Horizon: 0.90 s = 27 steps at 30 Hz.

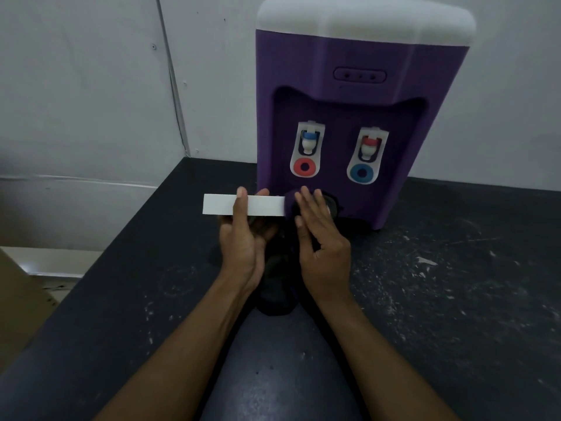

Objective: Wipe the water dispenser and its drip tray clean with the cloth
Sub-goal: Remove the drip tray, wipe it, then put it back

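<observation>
A purple water dispenser [349, 65] with a white top stands at the back of a dark table. Its two white taps [308, 147] [368, 153] face me. My left hand [243, 241] grips the white drip tray [218, 205], held level just in front of the dispenser's base, with the thumb across its front face. My right hand [321, 247] lies with fingers stretched flat on a dark cloth [274, 287] at the tray's right end. The cloth hangs down between my two hands. How the cloth sits under my right palm is hidden.
The black table [455, 284] is scuffed with white marks and flecks on its right side. A grey panelled wall [91, 86] stands close behind and to the left. A brown cardboard box [18, 299] sits off the table's left edge.
</observation>
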Tool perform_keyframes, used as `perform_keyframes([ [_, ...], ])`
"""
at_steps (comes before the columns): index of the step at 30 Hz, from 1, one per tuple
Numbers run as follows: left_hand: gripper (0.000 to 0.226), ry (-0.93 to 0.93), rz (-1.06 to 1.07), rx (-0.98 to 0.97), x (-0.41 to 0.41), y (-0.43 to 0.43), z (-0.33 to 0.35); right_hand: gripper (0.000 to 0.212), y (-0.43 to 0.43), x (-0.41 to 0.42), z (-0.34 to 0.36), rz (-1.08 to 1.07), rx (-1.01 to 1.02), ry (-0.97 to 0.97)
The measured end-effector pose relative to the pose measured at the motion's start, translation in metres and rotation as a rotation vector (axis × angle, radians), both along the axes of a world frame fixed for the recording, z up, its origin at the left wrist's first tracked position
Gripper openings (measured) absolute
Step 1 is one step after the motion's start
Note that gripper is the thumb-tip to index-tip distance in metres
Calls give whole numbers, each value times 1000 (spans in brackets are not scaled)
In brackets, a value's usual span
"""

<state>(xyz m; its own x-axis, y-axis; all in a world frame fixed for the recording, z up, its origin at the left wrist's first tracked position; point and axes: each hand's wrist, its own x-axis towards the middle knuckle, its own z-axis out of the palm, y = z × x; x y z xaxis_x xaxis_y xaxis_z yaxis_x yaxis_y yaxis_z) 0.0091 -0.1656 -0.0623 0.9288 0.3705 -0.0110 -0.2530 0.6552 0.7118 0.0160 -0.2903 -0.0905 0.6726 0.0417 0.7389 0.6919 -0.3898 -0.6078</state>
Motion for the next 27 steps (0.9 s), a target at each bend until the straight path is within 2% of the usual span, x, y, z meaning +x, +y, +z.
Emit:
perform_keyframes([
  [3,54,-24,8,-8,0,0,0,41,-2,0,1,-12,208,148],
  [6,49,-79,-39,0,-1,0,-2,40,-2,-3,1,-24,251,175],
  [10,76,-75,-16,-58,-4,2,-3,40,5,-7,3,-24,244,156],
  [13,74,-52,-47,-7,-4,-4,-5,41,12,-11,2,-13,184,99],
  [18,85,-47,-120,162,-9,-19,-8,45,26,-15,3,75,-97,-101],
  [21,88,-41,-137,146,-9,-14,-5,48,20,-8,5,120,-192,-149],
  [24,72,-50,-104,76,-6,-5,-4,44,11,-3,2,71,-146,-117],
  [27,57,-41,-107,106,-5,-6,-3,41,7,-2,1,-13,46,-7],
])
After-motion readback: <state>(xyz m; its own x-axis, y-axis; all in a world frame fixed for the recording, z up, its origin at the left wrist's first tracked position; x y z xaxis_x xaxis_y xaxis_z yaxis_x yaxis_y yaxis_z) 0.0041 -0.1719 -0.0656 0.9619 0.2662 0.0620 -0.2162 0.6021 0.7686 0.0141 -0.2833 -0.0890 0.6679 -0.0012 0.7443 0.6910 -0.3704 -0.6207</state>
